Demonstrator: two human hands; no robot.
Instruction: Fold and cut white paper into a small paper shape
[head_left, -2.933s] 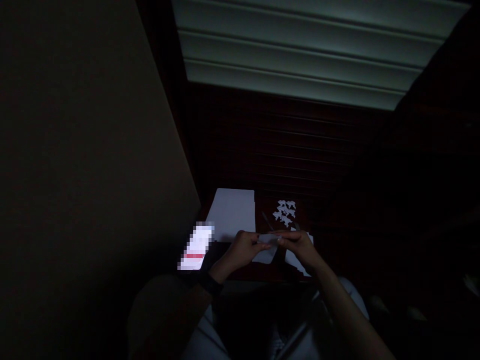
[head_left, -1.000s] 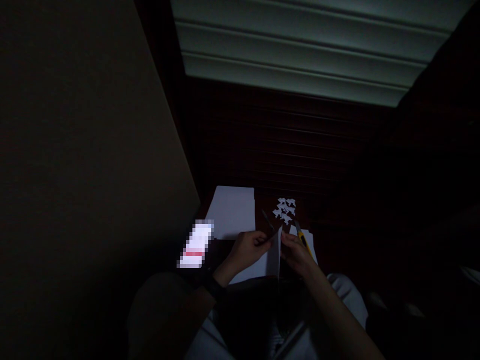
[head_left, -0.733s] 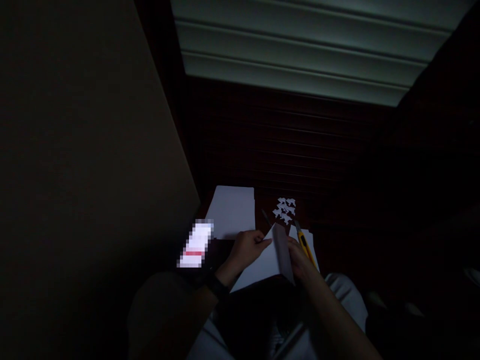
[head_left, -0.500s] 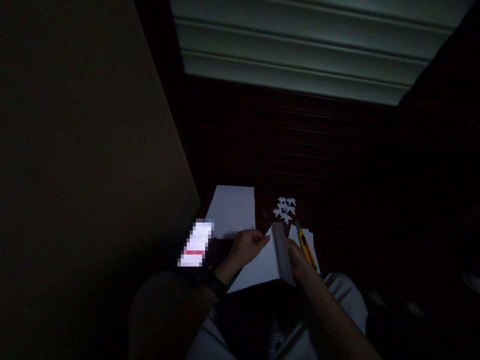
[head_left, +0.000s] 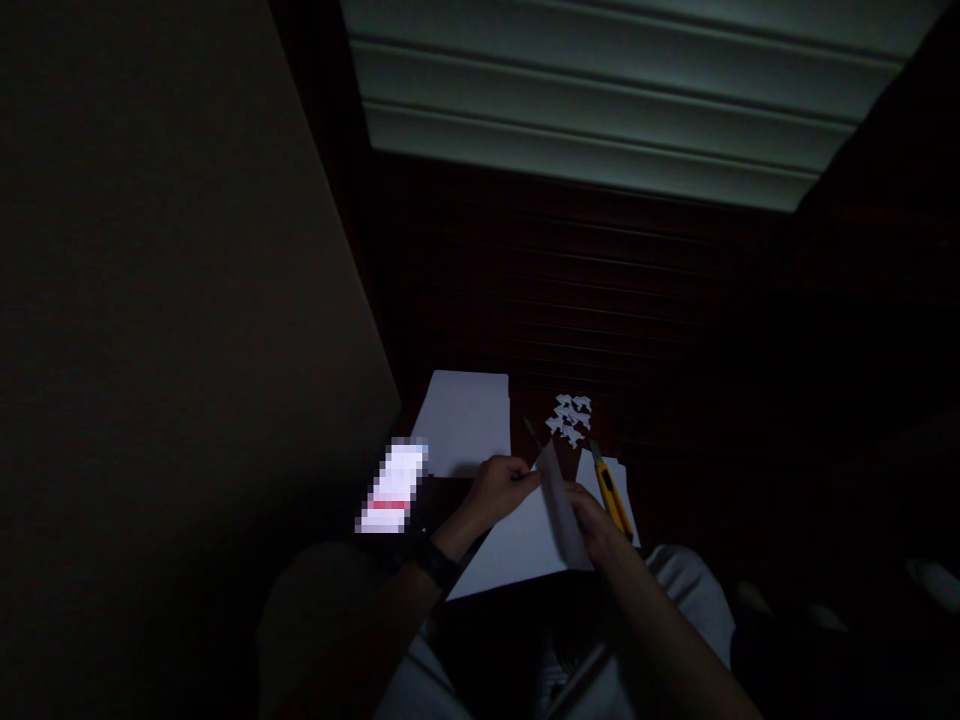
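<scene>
**White Sheet with Raised Flap, Between Both Hands**

Located at the near edge of a dark reddish table, above the lap: white sheet, main part sloping toward the wearer, with raised flap standing tilted along the right side.

Left hand: curled at the upper left edge of the sheet, thumb extended over the paper toward the flap. Cannot confirm a full pinch, owing to hidden fingertips. On the left wrist: dark band.

Right hand: fingers bent, set against the outer face of the flap. Cannot tell the exact grip; thumb hidden.

Just right of the right hand: yellow utility knife, laid across white papers, blade end pointing away from the wearer. Beyond the sheet: cluster of small white cut pieces. Left of the cluster: slim tool, partly covered by the flap.

Farther left: white paper stack, with lit phone, screen pixelated, near its lower left corner. In the background: pale slatted panel.
</scene>
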